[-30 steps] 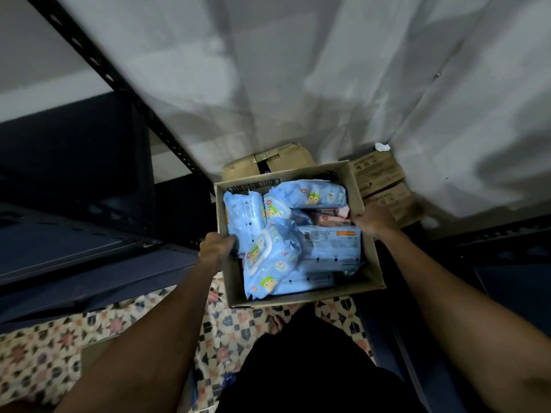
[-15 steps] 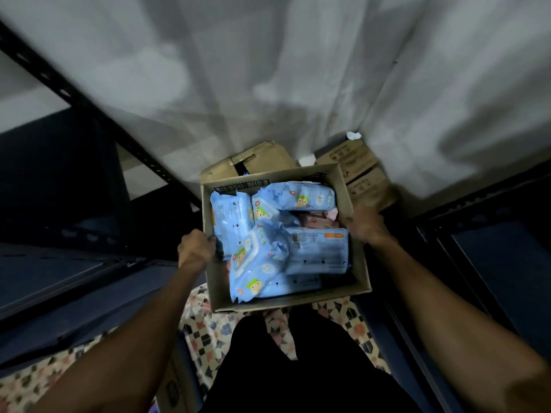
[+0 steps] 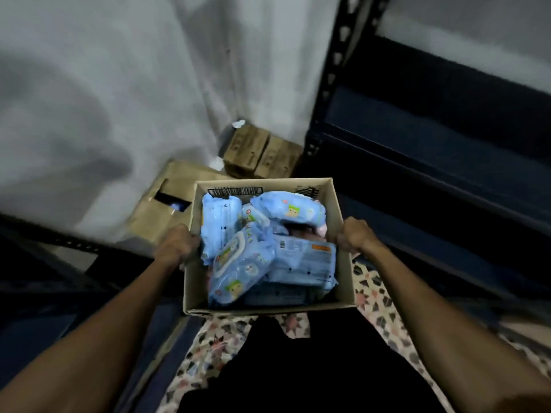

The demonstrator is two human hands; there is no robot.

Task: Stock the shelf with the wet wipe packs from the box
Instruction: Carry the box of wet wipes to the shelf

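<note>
I hold an open cardboard box (image 3: 346, 281) in front of me above the floor. My left hand (image 3: 179, 247) grips its left wall and my right hand (image 3: 354, 238) grips its right wall. Inside lie several light blue wet wipe packs (image 3: 241, 263), piled loosely, one tilted at the front. A dark blue metal shelf (image 3: 432, 162) with a perforated black upright stands to the right.
A larger cardboard box (image 3: 167, 210) with a gap in its flaps sits on the floor by the white curtain, with two small brown boxes (image 3: 262, 153) behind it. Another dark shelf edge (image 3: 44, 263) runs along the left. Patterned floor tiles (image 3: 372, 296) show below.
The view has swung to the right with the box still held in both hands. The right-hand shelf now fills the right side; the left shelf has slid mostly out of view.
</note>
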